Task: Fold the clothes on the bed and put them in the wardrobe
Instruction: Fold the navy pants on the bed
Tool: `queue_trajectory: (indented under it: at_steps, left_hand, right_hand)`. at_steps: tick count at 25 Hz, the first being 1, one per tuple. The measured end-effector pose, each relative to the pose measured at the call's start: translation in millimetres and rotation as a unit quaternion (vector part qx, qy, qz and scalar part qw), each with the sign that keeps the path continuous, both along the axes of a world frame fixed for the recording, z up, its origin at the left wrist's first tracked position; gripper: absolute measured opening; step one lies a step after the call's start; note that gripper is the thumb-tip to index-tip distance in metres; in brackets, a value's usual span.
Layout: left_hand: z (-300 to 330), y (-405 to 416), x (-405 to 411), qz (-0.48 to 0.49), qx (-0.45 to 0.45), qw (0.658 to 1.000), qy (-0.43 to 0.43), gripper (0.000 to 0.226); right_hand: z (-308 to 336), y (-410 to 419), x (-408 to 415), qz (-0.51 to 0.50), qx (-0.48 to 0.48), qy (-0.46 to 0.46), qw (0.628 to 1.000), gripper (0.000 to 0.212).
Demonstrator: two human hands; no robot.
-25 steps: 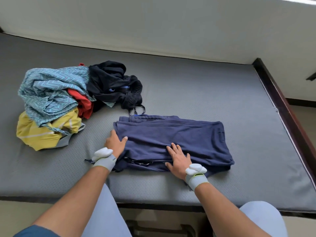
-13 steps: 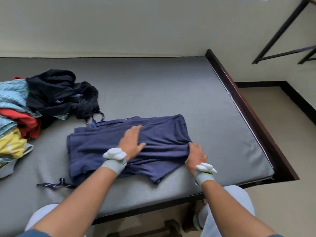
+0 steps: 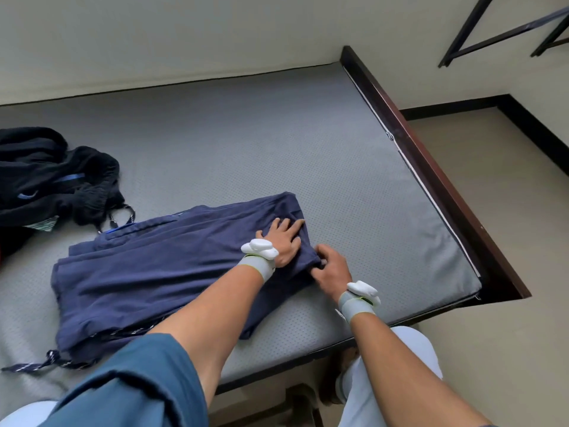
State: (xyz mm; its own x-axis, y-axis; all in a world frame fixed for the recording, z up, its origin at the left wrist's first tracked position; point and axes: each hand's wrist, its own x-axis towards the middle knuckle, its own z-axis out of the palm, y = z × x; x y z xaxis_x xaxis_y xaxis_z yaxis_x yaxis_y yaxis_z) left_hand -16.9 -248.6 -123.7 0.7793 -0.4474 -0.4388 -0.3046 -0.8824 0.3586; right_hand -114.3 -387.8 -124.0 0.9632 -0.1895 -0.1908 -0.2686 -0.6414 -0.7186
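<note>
Head view: navy shorts [image 3: 160, 272] lay partly folded on the grey bed [image 3: 308, 149]. Left hand [image 3: 284, 238] pressed flat, fingers spread, on their right end; right hand [image 3: 331, 269] pinched the hem just beside it. Black garment [image 3: 52, 180] lay far left.

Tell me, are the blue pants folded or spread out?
Folded: the blue pants lie doubled in layers, left hand flat on top, right hand pinching their edge.
</note>
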Motion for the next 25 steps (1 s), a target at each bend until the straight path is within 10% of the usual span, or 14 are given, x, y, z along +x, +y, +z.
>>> queue_trajectory:
  at_steps: [12,17,21,25]
  left_hand:
    - [-13.5,27.3,-29.5,-0.013,0.006,0.999,-0.03,0.088]
    - [-14.4,57.5,-79.0,-0.064,0.048,0.995,-0.054,0.113]
    - [-17.3,55.6,-86.9,-0.071,0.059,0.994,-0.051,0.108]
    - [-14.9,77.4,-82.6,-0.037,0.021,0.996,-0.082,0.093]
  right_hand:
    - [17.5,-16.3,-19.4,0.098,-0.291,0.189,0.933,0.012]
    - [40.7,-28.6,-15.4,0.118,-0.306,0.287,0.9,0.025]
    - [43.5,-5.1,6.3,0.077,-0.214,0.064,0.972,0.043]
    - [11.8,53.0,3.8,0.213,-0.191,0.149,0.947,0.068]
